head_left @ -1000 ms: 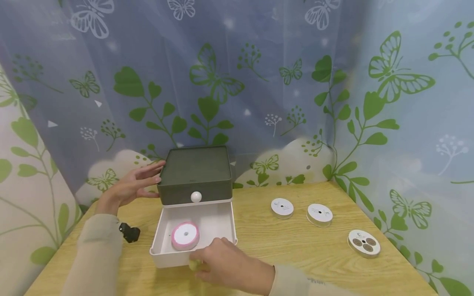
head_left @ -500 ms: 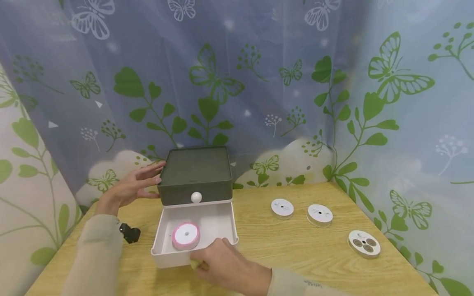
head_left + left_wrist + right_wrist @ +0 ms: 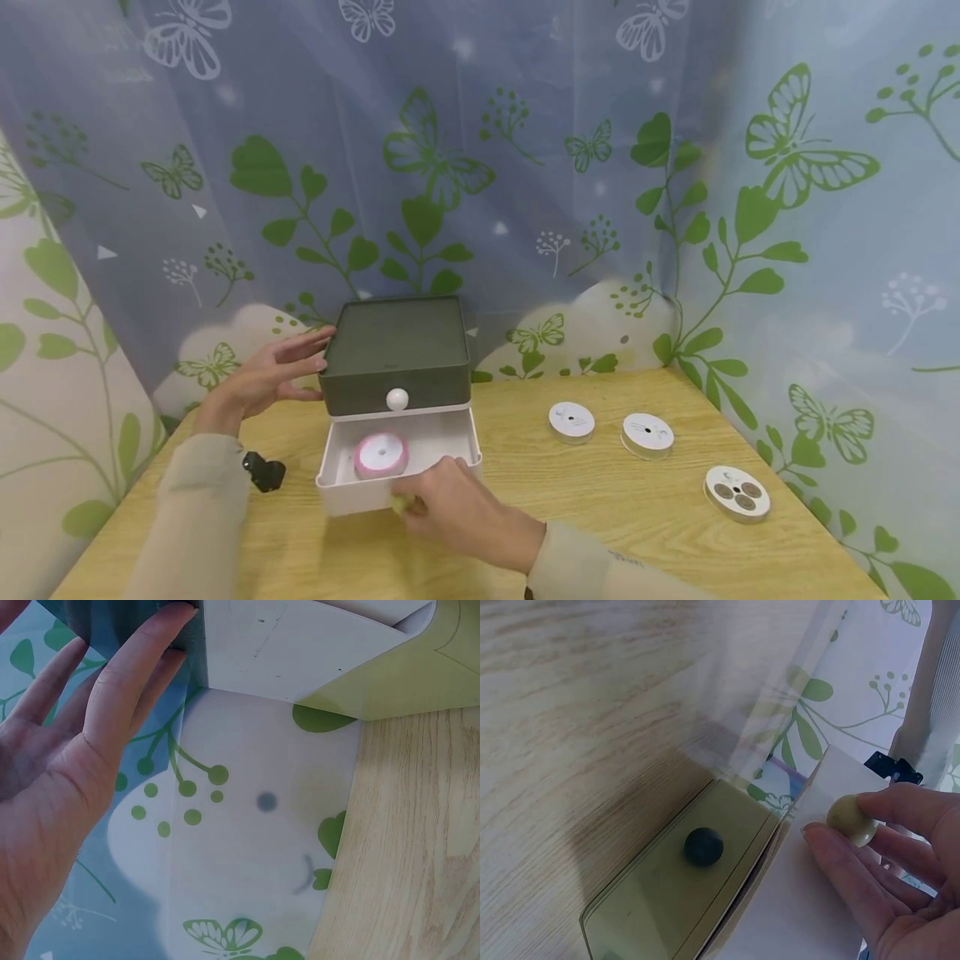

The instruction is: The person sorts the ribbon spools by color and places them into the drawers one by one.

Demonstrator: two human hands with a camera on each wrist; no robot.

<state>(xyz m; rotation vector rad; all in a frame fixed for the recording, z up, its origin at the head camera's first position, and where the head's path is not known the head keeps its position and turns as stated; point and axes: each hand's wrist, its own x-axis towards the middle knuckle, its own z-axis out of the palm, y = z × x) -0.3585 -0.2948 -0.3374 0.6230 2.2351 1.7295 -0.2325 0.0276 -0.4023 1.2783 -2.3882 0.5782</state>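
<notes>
One yellowish knob [image 3: 850, 819] | right hand [image 3: 471, 515]: pinched between fingers [image 3: 847, 874] | white drawer [image 3: 356, 499] front

Printed sheets wall in the space on three sides. The back sheet [image 3: 480, 187] is grey-blue with soft vertical folds, the right sheet [image 3: 862, 275] a paler blue, the left sheet [image 3: 52, 383] mostly off-white. All carry green leaves [image 3: 258, 167] — and the back one both green and white butterflies [image 3: 797, 154]. Low on the back sheet, white clouds [image 3: 600, 329] rise behind the table [image 3: 585, 492], a yellowish wood-grain top whose far right corner reaches the sheets' corner. The light is soft — pale blurred spots dot the blue.
</notes>
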